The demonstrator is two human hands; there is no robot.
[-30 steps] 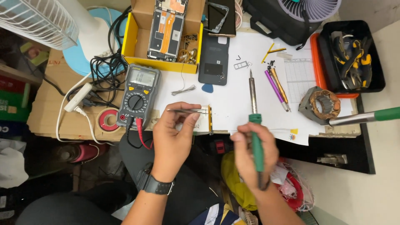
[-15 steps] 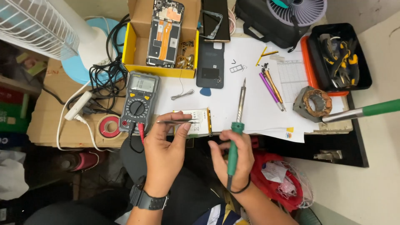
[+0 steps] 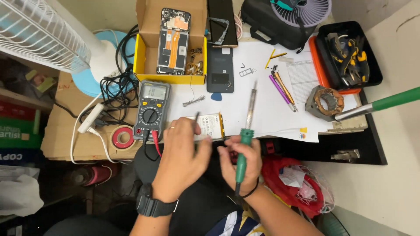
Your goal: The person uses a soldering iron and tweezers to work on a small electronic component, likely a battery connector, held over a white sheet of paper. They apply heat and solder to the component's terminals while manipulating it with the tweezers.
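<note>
My right hand (image 3: 241, 159) grips the green handle of a soldering iron (image 3: 247, 126), whose metal shaft points away from me over the white paper sheet (image 3: 258, 74). My left hand (image 3: 181, 161), with a black watch on the wrist, holds thin metal tweezers (image 3: 196, 122) upright at the near edge of the table. A small white phone battery (image 3: 212, 126) lies flat just past both hands, partly covered by my left fingers.
A dark multimeter (image 3: 151, 109) with red and black leads sits left of my hands, beside a red tape roll (image 3: 123, 137). A yellow box (image 3: 170, 43) holds an opened phone. A dark phone back cover (image 3: 220, 70), pens (image 3: 282, 89), copper coil (image 3: 326, 102), tool tray (image 3: 350, 54) and white fan (image 3: 52, 39) surround the sheet.
The tweezers in my left hand turned from lying sideways over the battery to pointing upright. My right hand with the soldering iron stayed near the table edge.
</note>
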